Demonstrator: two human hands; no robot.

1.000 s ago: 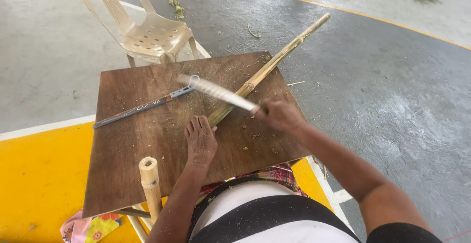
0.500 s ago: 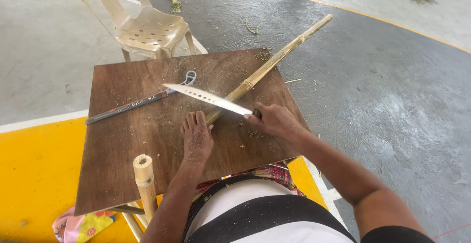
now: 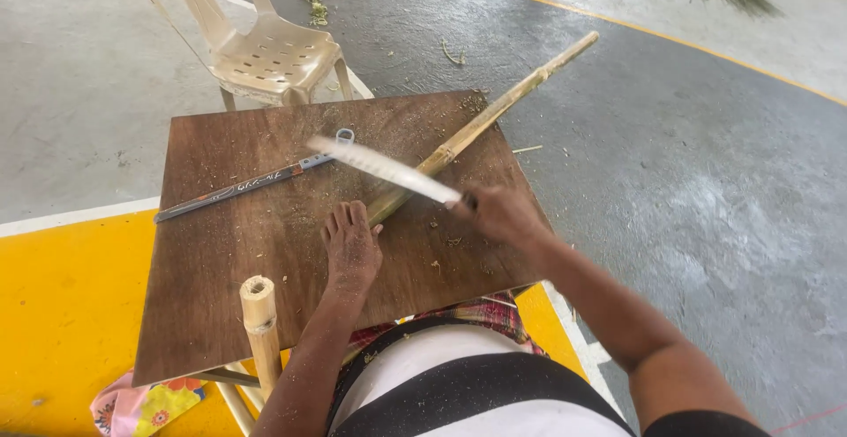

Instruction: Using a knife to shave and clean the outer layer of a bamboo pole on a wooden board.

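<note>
Fingers: our left hand [image 3: 351, 247] lies flat with its fingers [image 3: 344, 219] spread on the board, tips touching the near end of the bamboo pole; our right hand [image 3: 499, 212] has its fingers wrapped tight around the handle of the long knife.
Knife: the long knife [image 3: 384, 168] is blurred, its blade raised across the bamboo pole, just above our left hand.
Bamboo pole: the bamboo pole [image 3: 481, 124] slants across the wooden board [image 3: 265, 252], one end under our left fingertips, the other jutting past the board's far right edge over the grey floor [image 3: 706, 181].
Around the board: a folded measuring tool [image 3: 251, 186] rests on its left half; a short bamboo stub [image 3: 260, 318] stands at its near edge; a plastic chair [image 3: 269, 53] sits beyond its far edge.
Risk: we judge the blade could glance off the round pole toward our left fingers, which sit close to its path; the pole, pinned only lightly, could roll and send the stroke astray.
</note>
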